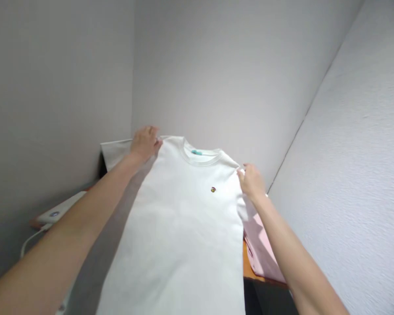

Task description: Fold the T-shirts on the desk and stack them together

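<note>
A white T-shirt [184, 218] hangs spread out in front of me, its neckline at the top and its lower end running out of the frame. It has a small coloured emblem on the chest and a teal label inside the collar. My left hand [145, 142] pinches the shoulder seam on the left, with the sleeve stretching out beyond it. On the other shoulder, lower in the picture, my right hand [251, 180] grips the fabric between thumb and fingers. The right sleeve is partly hidden behind that hand and forearm.
Folded pink cloth [261, 251] lies on an orange-brown tabletop [247, 262] at the right, partly behind my forearm. At left is a white device [62, 208] with a white cable [31, 238]. Grey walls [233, 78] close in behind and on both sides.
</note>
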Tool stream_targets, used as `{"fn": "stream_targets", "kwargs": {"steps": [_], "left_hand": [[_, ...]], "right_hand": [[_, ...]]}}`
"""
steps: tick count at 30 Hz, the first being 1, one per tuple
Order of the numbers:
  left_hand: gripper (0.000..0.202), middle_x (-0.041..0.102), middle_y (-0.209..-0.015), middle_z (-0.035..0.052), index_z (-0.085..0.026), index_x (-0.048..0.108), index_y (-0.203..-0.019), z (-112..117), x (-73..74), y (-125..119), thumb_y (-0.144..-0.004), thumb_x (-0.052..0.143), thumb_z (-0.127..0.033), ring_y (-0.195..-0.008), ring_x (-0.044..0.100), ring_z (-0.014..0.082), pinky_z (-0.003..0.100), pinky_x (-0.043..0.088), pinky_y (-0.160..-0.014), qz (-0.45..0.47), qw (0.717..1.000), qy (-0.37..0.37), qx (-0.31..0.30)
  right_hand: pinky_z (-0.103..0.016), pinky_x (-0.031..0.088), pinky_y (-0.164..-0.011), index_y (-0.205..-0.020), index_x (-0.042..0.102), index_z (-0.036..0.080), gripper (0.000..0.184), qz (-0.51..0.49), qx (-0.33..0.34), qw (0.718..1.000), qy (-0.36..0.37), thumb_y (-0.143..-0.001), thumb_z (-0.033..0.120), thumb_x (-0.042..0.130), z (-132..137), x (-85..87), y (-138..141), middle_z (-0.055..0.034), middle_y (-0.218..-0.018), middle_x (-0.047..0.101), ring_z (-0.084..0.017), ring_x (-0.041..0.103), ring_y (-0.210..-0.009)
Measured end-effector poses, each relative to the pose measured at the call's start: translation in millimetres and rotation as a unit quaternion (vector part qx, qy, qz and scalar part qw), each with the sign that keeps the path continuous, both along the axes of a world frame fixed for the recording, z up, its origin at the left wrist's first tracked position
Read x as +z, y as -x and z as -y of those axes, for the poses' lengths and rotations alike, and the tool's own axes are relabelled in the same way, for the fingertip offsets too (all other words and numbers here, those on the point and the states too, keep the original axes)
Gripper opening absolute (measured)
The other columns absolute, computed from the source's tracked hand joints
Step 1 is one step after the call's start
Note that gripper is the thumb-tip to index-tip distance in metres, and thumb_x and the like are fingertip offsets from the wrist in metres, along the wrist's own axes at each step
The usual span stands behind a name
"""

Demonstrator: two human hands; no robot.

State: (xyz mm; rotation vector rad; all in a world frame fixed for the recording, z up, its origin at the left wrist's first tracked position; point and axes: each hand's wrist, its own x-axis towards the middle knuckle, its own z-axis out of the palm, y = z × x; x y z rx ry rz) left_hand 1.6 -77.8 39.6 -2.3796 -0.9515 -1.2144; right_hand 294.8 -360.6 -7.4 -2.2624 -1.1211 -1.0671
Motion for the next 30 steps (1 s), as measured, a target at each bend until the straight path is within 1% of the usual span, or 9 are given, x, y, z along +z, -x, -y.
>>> {"fn": "stream_targets", "kwargs": {"steps": [3,6,8,12,18,22,24,27,30], "left_hand": [[0.035,0.056,-0.129,0.0164,-0.008,0.058,-0.122,0,-56.1,-32,-0.097,0.044,-0.028,-0.125,0.049,0.0294,0.041,0.036,-0.103,-0.086,0.993,0.075,0.0],[0.038,0.065,-0.119,0.0164,-0.014,0.068,-0.11,4,-141.8,-37,-0.097,0.04,-0.036,-0.115,0.058,0.0321,0.046,0.042,-0.096,-0.175,0.968,0.181,0.008],[0.047,0.059,-0.133,0.0194,-0.017,0.065,-0.122,1,-192.2,-33,-0.095,0.04,-0.046,-0.123,0.052,0.0399,0.057,0.04,-0.097,-0.212,0.944,0.251,0.027],[0.068,0.029,-0.156,0.0171,-0.023,0.042,-0.146,-17,-239.2,-30,-0.091,0.034,-0.061,-0.142,0.026,0.0441,0.067,0.022,-0.107,-0.247,0.907,0.339,0.044],[0.068,0.012,-0.162,0.0085,-0.03,0.03,-0.151,-48,-232.6,-57,-0.092,0.026,-0.063,-0.147,0.013,0.0367,0.062,0.011,-0.114,-0.261,0.889,0.377,0.016],[0.065,0.018,-0.16,0.0165,-0.019,0.033,-0.15,-45,-213.7,-83,-0.095,0.032,-0.053,-0.146,0.016,0.0383,0.063,0.008,-0.113,-0.251,0.894,0.372,-0.012],[0.066,0.019,-0.159,0.0197,-0.013,0.029,-0.151,-24,-193.4,-91,-0.096,0.035,-0.049,-0.147,0.013,0.0382,0.064,0.007,-0.113,-0.233,0.905,0.353,-0.042],[0.064,0.013,-0.162,0.008,-0.02,0.012,-0.155,36,-156.3,-80,-0.099,0.022,-0.049,-0.15,0.007,0.0259,0.054,0.008,-0.119,-0.189,0.928,0.293,-0.127],[0.061,0.026,-0.159,0.0005,-0.028,0.021,-0.153,108,-138.0,-40,-0.098,0.017,-0.053,-0.146,0.024,0.0227,0.046,0.018,-0.12,-0.083,0.929,0.187,-0.307]], "right_hand": [[-0.038,0.038,-0.094,-0.13,0.05,0.01,0.041,-0.046,0.006,0.988,0.151,-0.098,0.034,0.042,-33,-46.0,-6,-0.0204,-0.121,0.057,-0.03,0.052,-0.114],[-0.042,0.035,-0.101,-0.133,0.051,0.015,0.044,-0.124,0.052,0.954,0.267,-0.1,0.039,0.034,-39,-115.3,8,-0.0181,-0.131,0.054,-0.031,0.048,-0.122],[-0.046,0.031,-0.106,-0.142,0.045,0.02,0.053,-0.169,0.063,0.93,0.319,-0.099,0.048,0.031,-37,-156.9,14,-0.0163,-0.145,0.043,-0.035,0.038,-0.133],[-0.063,0.014,-0.11,-0.153,0.02,0.036,0.068,-0.269,0.025,0.891,0.365,-0.094,0.069,0.019,-37,-196.8,6,-0.0065,-0.162,0.01,-0.042,0.009,-0.145],[-0.067,0.004,-0.11,-0.153,0.01,0.042,0.079,-0.334,-0.012,0.863,0.379,-0.085,0.082,0.016,-59,-185.3,-31,-0.0009,-0.163,-0.004,-0.042,-0.004,-0.146],[-0.064,0.005,-0.111,-0.154,0.014,0.037,0.078,-0.336,-0.021,0.865,0.372,-0.088,0.078,0.017,-71,-176.8,-43,-0.0036,-0.163,-0.002,-0.041,-0.001,-0.146],[-0.062,0.004,-0.113,-0.154,0.016,0.033,0.078,-0.327,-0.017,0.869,0.371,-0.089,0.076,0.018,-75,-173.7,-45,-0.0054,-0.163,0.001,-0.038,-0.002,-0.147],[-0.056,0.004,-0.115,-0.154,0.018,0.029,0.075,-0.306,0.006,0.882,0.358,-0.092,0.072,0.018,-76,-167.6,-47,-0.0062,-0.163,0.003,-0.033,-0.002,-0.148],[-0.056,0.009,-0.115,-0.152,0.025,0.026,0.071,-0.281,0.034,0.91,0.304,-0.095,0.067,0.019,-69,-159.0,-54,-0.0083,-0.162,0.013,-0.032,0.007,-0.148]]}}
